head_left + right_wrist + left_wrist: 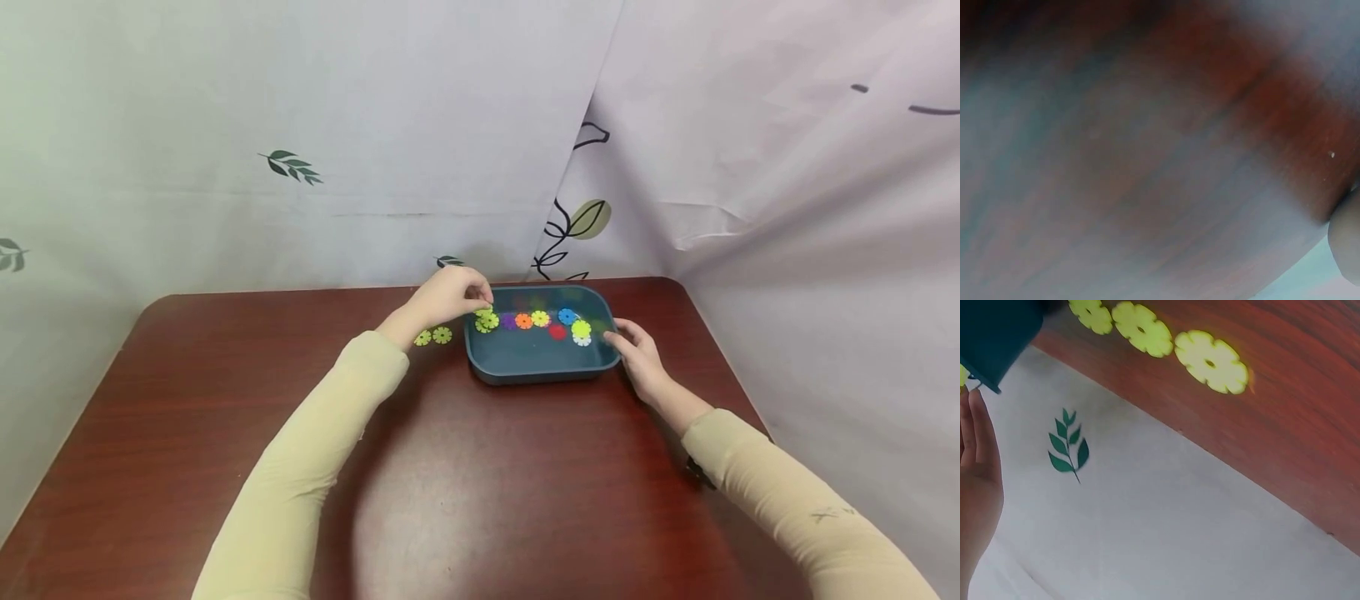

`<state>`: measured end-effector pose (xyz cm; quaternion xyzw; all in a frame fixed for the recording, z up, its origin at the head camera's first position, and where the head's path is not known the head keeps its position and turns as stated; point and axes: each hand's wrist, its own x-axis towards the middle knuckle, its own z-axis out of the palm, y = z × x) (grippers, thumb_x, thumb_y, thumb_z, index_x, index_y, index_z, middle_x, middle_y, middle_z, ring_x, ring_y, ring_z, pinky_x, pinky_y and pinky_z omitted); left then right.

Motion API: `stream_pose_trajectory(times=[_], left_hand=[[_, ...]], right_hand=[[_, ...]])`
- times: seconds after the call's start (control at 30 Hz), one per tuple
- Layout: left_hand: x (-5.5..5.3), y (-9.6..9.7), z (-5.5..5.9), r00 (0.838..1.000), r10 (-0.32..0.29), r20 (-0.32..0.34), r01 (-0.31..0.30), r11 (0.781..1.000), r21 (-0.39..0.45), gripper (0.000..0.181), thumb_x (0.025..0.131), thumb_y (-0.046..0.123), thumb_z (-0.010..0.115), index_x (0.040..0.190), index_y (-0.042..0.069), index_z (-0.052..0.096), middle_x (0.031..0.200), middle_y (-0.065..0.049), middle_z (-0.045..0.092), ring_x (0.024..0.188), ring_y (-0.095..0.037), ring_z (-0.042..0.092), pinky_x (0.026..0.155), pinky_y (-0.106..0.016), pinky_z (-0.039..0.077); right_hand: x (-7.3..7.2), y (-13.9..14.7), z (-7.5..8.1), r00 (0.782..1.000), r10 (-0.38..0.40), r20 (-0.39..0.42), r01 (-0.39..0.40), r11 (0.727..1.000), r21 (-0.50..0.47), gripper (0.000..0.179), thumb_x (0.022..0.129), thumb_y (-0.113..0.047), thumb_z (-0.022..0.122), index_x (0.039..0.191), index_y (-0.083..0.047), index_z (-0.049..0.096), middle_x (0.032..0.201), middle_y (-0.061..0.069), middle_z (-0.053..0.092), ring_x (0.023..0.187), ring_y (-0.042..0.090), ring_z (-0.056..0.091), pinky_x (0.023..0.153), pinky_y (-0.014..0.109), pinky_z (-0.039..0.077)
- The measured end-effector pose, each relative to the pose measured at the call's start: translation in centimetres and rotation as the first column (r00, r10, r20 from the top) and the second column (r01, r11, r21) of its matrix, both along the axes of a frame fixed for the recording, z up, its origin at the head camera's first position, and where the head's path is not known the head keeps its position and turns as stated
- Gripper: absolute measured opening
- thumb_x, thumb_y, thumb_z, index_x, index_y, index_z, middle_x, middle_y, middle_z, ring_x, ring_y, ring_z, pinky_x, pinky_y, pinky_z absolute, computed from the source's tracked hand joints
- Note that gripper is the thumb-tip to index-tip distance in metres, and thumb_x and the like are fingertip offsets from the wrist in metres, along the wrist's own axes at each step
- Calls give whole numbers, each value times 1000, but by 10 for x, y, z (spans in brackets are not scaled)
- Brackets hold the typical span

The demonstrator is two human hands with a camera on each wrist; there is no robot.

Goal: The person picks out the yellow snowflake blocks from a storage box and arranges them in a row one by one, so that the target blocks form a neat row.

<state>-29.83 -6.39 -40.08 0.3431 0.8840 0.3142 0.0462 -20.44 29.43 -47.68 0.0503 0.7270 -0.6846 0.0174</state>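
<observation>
My left hand [450,296] is over the left rim of a dark blue tray [536,358], its fingertips pinching a yellow flower-shaped disc [486,310]. Just below lie more yellow discs [487,322] inside the tray. Farther right in it are a purple disc [508,322], an orange disc [523,322], a red disc [557,332], a blue disc [567,316] and a white disc [582,340]. With thumb over the rim and fingers outside, my right hand [637,358] grips the tray's right end. The right wrist view is mostly blurred.
Yellow discs [442,335] lie on the brown table [450,467] left of the tray; the left wrist view shows three in a row, one disc [1211,362] nearest the camera. A pale curtain [375,108] with leaf prints hangs behind the table and along its right side.
</observation>
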Motion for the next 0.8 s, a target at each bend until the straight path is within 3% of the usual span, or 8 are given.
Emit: stream_pose_trajectory(times=[0.37, 0.8], left_hand=[[-6, -30, -2, 997, 67, 25, -68, 997, 31, 6, 98, 10, 77, 102, 7, 80, 102, -10, 80, 99, -25, 75, 93, -42, 61], [-2, -69, -8, 984, 165, 64, -165, 986, 1, 10, 99, 9, 74, 104, 3, 80, 104, -14, 81, 100, -30, 76, 97, -47, 60]], right_hand=[[0, -2, 2, 1000, 7, 6, -7, 1000, -12, 40, 108, -12, 58, 141, 7, 50, 108, -12, 68, 92, -2, 66, 82, 12, 56], [1, 0, 1, 1000, 8, 1, -8, 999, 34, 45, 109, -13, 57, 145, 11, 46, 106, -15, 66, 95, -2, 64, 83, 12, 55]])
